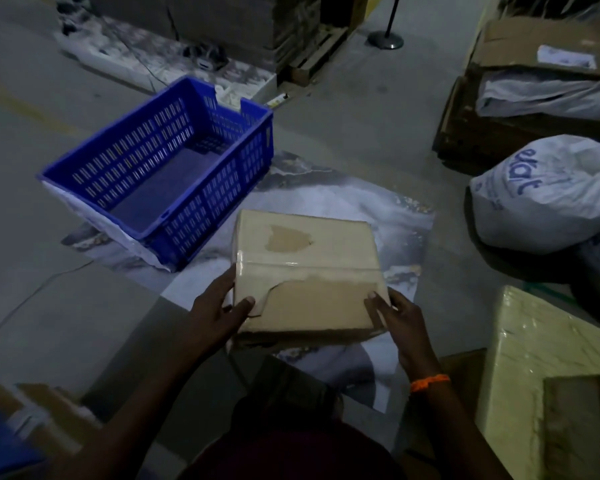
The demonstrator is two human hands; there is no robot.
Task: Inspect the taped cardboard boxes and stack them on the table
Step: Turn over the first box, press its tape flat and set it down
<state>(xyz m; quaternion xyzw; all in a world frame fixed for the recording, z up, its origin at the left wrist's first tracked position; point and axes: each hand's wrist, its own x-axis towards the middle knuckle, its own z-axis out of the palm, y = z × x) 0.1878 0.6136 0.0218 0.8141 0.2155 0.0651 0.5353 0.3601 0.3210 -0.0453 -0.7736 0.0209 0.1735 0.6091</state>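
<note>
A taped cardboard box [305,268] with torn patches on its top and clear tape across the middle is held in front of me over a marbled sheet [388,216]. My left hand [219,313] grips its near left corner, thumb on top and fingers along the side. My right hand [395,313] grips the near right corner, thumb on top; an orange band is on that wrist.
An empty blue slotted crate [160,171] stands to the left. White sacks [548,195] lie at the right, an open carton [534,81] behind them. A pale wrapped block [541,368] is at near right, more cardboard [42,410] at near left.
</note>
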